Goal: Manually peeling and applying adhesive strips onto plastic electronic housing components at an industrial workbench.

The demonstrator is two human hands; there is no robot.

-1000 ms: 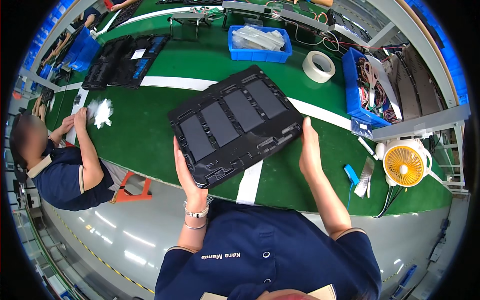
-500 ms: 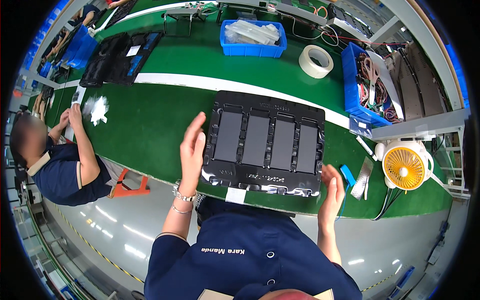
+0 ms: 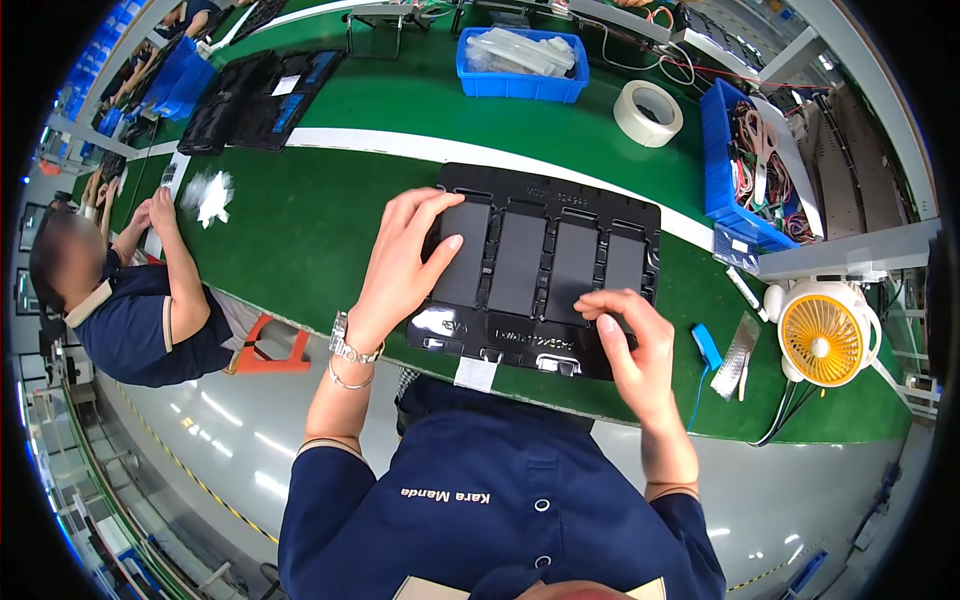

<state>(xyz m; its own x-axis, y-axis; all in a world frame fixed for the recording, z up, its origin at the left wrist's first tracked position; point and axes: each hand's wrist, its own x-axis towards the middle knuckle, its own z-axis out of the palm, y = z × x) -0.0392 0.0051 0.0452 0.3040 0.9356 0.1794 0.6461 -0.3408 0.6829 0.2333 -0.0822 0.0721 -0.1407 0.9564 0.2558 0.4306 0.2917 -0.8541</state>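
A black moulded plastic tray [image 3: 480,342] lies on the green bench in front of me. Several flat dark grey rectangular pieces [image 3: 517,264] sit side by side in its compartments. My left hand [image 3: 402,262] is over the tray's left side, fingers stretched toward the far end of the leftmost piece and thumb apart above it. Over the near right part of the tray, my right hand [image 3: 636,350] has bent fingers and a separate thumb, close to the near end of another piece. Neither hand visibly grips anything; whether the fingertips touch the pieces, I cannot tell.
A yellow-and-white fan [image 3: 822,340], a blue-handled tool [image 3: 706,346] and a metal strip [image 3: 736,356] are at right. Beyond stand a tape roll [image 3: 647,112], a bin of cables [image 3: 722,170] and a bin of clear plastic [image 3: 525,82]. A co-worker [image 3: 150,320] sits at left.
Both hands have moved from beside the tray to over it, the left rightward and the right leftward. The whole view has shifted slightly.
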